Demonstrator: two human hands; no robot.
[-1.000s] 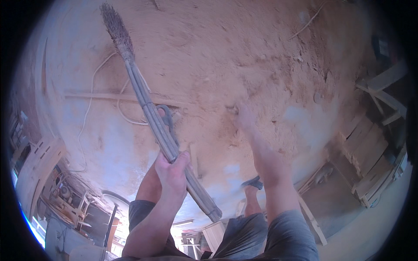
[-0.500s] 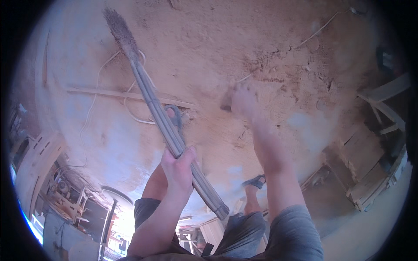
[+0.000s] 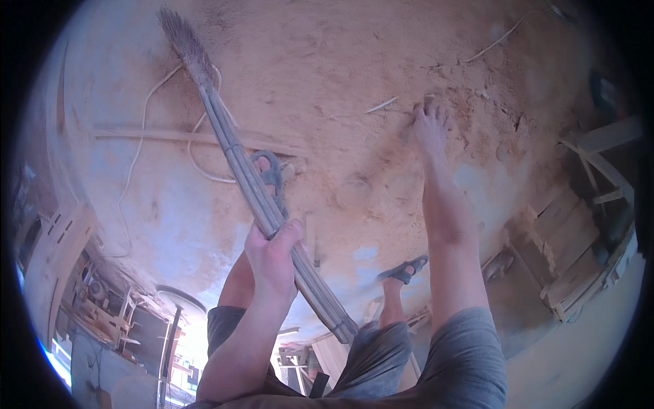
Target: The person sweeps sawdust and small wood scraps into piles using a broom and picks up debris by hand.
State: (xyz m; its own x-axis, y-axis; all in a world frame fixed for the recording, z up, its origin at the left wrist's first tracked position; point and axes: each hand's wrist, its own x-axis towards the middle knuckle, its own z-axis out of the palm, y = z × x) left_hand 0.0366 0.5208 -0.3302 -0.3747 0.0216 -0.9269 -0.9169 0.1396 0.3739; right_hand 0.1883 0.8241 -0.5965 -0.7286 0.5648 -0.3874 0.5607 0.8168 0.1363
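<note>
The left hand (image 3: 272, 255) has a closed grip on the lower shaft of the broom (image 3: 252, 184), a light, stiff stick bundle slanting to soft bristles on the sawdusty floor (image 3: 327, 88), while the right hand (image 3: 430, 126) reaches down open, holding nothing.

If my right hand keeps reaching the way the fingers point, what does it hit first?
Probably the sawdust on the floor. The right hand stretches down toward it with open fingers, and nothing else shows ahead. Whether it already touches is unclear, since depth is hard to judge.
</note>
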